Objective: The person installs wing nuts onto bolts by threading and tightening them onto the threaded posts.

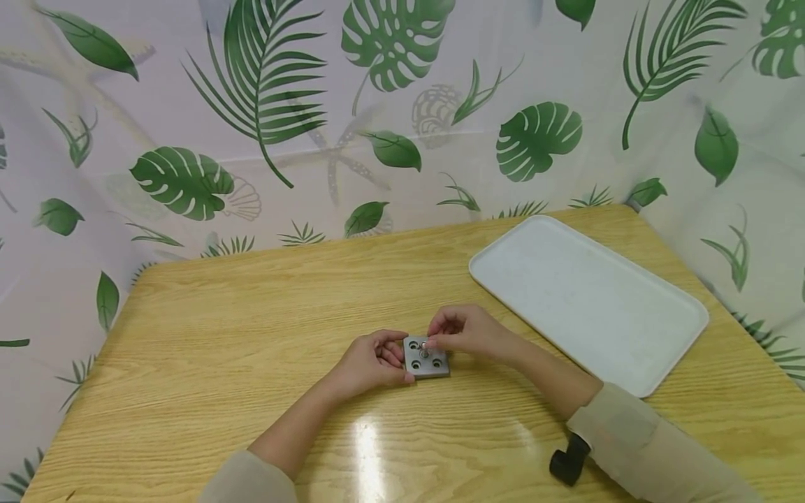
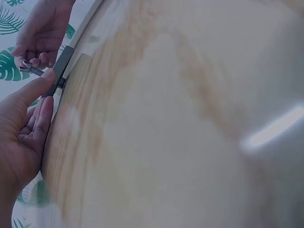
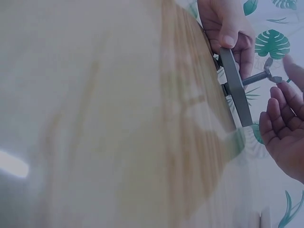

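A square grey metal plate [image 1: 428, 372] with several round holes lies over the wooden table in the head view. My left hand [image 1: 371, 361] grips its left edge, thumb at the near corner and fingers at the far one. From the plate's middle rises a wing screw [image 3: 256, 78], its shank straight up from the top face. My right hand [image 1: 472, 333] is at the winged head, with thumb and fingers around it. Short dark studs [image 3: 225, 89] show under the plate in the right wrist view.
A white rectangular tray [image 1: 585, 293] lies at the right of the wooden table [image 1: 251, 321]. Behind the table hangs a leaf-printed cloth [image 1: 302, 140]. A black strap piece [image 1: 569, 461] hangs below my right sleeve.
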A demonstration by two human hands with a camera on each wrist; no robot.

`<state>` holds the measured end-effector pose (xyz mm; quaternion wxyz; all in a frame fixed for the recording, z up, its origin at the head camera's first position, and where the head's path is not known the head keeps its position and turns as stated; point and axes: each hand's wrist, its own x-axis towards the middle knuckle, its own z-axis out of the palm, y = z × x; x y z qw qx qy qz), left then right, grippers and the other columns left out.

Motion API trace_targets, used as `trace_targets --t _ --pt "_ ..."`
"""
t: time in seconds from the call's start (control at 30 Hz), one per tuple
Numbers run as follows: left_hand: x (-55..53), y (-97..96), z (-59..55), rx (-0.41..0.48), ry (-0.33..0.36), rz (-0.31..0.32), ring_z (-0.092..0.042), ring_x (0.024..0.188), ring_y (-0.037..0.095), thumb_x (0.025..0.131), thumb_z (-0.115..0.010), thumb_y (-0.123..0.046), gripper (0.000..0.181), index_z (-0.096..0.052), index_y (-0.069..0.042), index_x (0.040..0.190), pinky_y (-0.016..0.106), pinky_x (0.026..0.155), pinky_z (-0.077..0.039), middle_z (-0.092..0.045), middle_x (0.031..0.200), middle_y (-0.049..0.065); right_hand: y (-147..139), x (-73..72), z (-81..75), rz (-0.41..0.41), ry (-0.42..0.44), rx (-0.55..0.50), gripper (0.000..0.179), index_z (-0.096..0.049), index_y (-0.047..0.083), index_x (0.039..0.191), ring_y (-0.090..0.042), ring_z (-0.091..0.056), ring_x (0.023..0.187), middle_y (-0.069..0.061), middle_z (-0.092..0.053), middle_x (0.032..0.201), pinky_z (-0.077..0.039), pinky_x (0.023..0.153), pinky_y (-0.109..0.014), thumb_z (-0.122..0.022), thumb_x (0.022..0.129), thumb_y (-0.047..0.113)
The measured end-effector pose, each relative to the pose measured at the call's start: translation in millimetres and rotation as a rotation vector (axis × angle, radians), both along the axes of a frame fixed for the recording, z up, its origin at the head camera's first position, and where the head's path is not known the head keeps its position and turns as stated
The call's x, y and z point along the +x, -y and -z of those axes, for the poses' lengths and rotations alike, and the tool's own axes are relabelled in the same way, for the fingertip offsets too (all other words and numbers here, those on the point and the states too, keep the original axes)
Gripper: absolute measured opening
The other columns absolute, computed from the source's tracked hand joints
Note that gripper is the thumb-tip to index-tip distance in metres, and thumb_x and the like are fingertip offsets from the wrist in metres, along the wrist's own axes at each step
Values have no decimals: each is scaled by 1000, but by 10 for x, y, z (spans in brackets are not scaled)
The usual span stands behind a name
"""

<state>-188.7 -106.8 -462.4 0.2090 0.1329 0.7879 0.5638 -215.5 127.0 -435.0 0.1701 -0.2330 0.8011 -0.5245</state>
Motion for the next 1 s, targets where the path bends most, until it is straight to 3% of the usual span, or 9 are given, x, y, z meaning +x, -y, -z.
trace_targets --t 0.17,0.33,0.67,1.0 --pt "1 -5 -12 1 -2 -13 -59 81 14 68 -85 -11 69 -53 0 129 23 74 -51 -60 93 8 -14 2 -14 13 22 -22 23 -65 0 86 -12 -52 71 -5 -60 77 -45 65 -24 -58 95 19" --pt "-3 -9 -17 4 -5 -14 -59 80 13 68 -85 -11 69 -53 1 129 23 74 -51 -60 93 7 -21 -10 -10 5 46 -26 32 -65 -3 84 -13 -52 69 -5 -58 71 -44 64 -24 -49 100 20" --pt "-1 -9 -6 9 -6 -13 -58 81 14 69 -85 -11 70 -52 0 130 23 74 -51 -60 93 7 -62 6 44 -25 116 25 19 -64 -2 90 -13 -53 67 -1 -60 73 -46 60 -24 -62 92 16" --pt "-3 -4 25 -2 -15 2 -59 82 15 69 -85 -17 71 -53 -1 129 23 74 -51 -60 93 6 -44 16 57 0 79 67 23 -65 1 97 -11 -55 72 -2 -65 85 -47 64 -22 -72 85 20"
